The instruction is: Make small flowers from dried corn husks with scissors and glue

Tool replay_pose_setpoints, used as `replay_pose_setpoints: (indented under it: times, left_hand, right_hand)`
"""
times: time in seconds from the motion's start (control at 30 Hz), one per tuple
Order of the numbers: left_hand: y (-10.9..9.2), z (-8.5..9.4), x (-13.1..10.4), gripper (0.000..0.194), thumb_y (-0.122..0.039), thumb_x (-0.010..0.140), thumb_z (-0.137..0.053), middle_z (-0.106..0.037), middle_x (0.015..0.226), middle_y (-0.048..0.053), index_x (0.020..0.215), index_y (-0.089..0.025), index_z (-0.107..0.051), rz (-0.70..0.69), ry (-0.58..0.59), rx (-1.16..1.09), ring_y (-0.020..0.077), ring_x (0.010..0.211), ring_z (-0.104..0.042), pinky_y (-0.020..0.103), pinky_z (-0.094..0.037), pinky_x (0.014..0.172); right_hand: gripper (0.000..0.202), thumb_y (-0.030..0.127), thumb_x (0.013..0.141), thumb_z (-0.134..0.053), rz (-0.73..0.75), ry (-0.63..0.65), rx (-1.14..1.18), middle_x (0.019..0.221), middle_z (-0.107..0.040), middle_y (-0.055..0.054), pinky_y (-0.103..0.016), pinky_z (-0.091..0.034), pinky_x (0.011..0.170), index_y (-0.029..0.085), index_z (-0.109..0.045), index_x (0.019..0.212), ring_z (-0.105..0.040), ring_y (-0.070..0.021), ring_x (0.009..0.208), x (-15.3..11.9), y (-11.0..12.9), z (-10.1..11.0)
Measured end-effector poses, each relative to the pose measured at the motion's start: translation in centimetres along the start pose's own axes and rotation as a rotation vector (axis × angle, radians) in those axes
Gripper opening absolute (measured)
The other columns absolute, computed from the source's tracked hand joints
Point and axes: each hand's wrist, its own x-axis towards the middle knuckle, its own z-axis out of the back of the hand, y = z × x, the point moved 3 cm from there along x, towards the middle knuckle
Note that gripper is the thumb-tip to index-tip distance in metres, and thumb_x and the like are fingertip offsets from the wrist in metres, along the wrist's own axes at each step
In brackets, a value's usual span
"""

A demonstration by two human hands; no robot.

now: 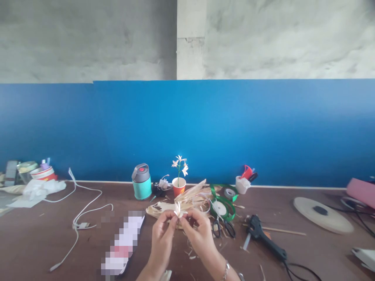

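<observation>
Between my two hands, held up over the table, is a small pale flower (pixel 177 210) with pointed petals. My left hand (pixel 164 230) pinches it from the left with thumb and forefinger. From the other side my right hand (pixel 196 228) grips it the same way, its fingertips almost meeting the left ones. Just behind lie dried corn husks (pixel 195 195), partly hidden by my hands. A red and white paper cup (pixel 179 186) beyond them holds a green stem with several similar pale flowers (pixel 179 164). Black-handled scissors (pixel 223 228) lie right of my right hand.
Green ribbon rolls (pixel 230 212) lie behind the scissors. A black glue gun (pixel 265 236) and a thin stick (pixel 284 231) are on the right, near a round lid (pixel 322 214). A teal flask (pixel 141 183), a blurred-out phone (pixel 124 246) and white cables (pixel 77 222) occupy the left.
</observation>
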Motion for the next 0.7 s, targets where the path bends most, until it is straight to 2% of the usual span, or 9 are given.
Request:
replay_pose_setpoints:
  times: [0.2, 0.33, 0.53, 0.63, 0.7]
  left_hand:
    - [0.4, -0.2, -0.5, 0.026, -0.041, 0.078, -0.063, -0.067, 0.080, 0.005, 0.082, -0.016, -0.063, 0.002, -0.062, 0.011, 0.0202, 0.076, -0.062, 0.028, -0.049, 0.072]
    - [0.3, -0.3, -0.6, 0.027, -0.042, 0.077, -0.064, -0.067, 0.079, 0.005, 0.083, -0.016, -0.063, 0.010, -0.089, 0.024, 0.0213, 0.079, -0.062, 0.028, -0.049, 0.074]
    - [0.3, -0.1, -0.2, 0.024, -0.041, 0.077, -0.065, -0.065, 0.077, 0.002, 0.082, -0.017, -0.061, 0.039, -0.061, -0.040, 0.0189, 0.075, -0.061, 0.027, -0.048, 0.073]
    - [0.4, 0.1, 0.1, 0.022, -0.039, 0.078, -0.065, -0.065, 0.082, 0.002, 0.084, -0.018, -0.059, 0.079, -0.017, -0.102, 0.0182, 0.078, -0.061, 0.028, -0.047, 0.076]
    - [0.3, 0.2, 0.3, 0.021, -0.038, 0.079, -0.064, -0.064, 0.084, 0.002, 0.085, -0.018, -0.058, 0.093, 0.000, -0.120, 0.0177, 0.080, -0.061, 0.028, -0.046, 0.078]
  right_hand:
    - [0.018, 0.031, 0.077, -0.057, 0.064, -0.114, -0.021, 0.061, -0.063, -0.003, -0.023, -0.041, 0.049, 0.018, -0.064, 0.068, -0.051, -0.0136, 0.051, -1.0, -0.4, -0.5]
    - [0.016, 0.031, 0.078, -0.058, 0.104, -0.146, -0.032, 0.061, -0.062, -0.002, -0.024, -0.041, 0.050, 0.019, -0.064, 0.069, -0.051, -0.0137, 0.052, -1.3, -0.4, -0.5]
    - [0.010, 0.025, 0.080, -0.056, 0.139, -0.072, 0.026, 0.070, -0.062, -0.003, -0.025, -0.043, 0.059, 0.020, -0.061, 0.072, -0.057, -0.0163, 0.066, -1.0, 0.5, -0.1]
    - [0.009, 0.025, 0.080, -0.054, 0.102, -0.033, 0.083, 0.078, -0.063, -0.004, -0.026, -0.044, 0.066, 0.020, -0.059, 0.074, -0.058, -0.0178, 0.075, -1.0, 0.5, 0.0]
    - [0.011, 0.028, 0.080, -0.054, 0.027, -0.038, 0.160, 0.079, -0.063, -0.004, -0.027, -0.044, 0.068, 0.020, -0.058, 0.076, -0.057, -0.0179, 0.076, -0.8, 0.2, 0.1]
